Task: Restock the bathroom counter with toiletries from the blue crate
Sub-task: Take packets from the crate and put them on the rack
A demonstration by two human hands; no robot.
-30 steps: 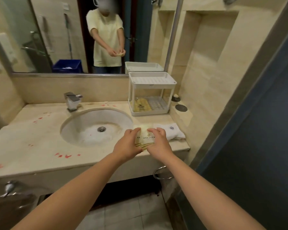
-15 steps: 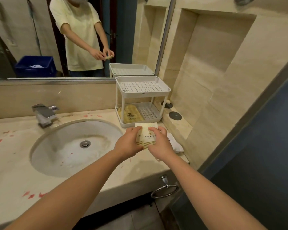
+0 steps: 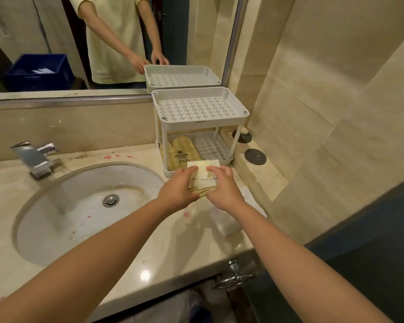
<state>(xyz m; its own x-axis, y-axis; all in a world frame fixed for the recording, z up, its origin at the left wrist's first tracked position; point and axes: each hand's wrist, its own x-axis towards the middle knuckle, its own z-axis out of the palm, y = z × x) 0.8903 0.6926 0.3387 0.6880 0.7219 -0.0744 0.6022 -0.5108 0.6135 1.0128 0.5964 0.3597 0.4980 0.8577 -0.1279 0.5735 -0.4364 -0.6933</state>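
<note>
Both my hands hold a small stack of cream toiletry packets (image 3: 204, 177) with gold print, just in front of the white two-tier rack (image 3: 222, 123). My left hand (image 3: 176, 188) grips the packets' left side and my right hand (image 3: 223, 188) grips their right side. The rack's perforated top tray holds nothing. Its lower tier holds a yellow packaged item (image 3: 181, 155). The blue crate (image 3: 39, 72) shows only as a reflection in the mirror, behind me.
A round sink (image 3: 56, 217) and a chrome tap (image 3: 34, 158) take up the counter's left. A folded white towel (image 3: 229, 223) lies under my right forearm. Two round dark caps (image 3: 255, 156) sit on the ledge right of the rack. A towel ring (image 3: 233, 279) hangs below the counter edge.
I have stepped closer to the counter. Both hands carried the packets forward and now hold them right at the rack's lower front edge.
</note>
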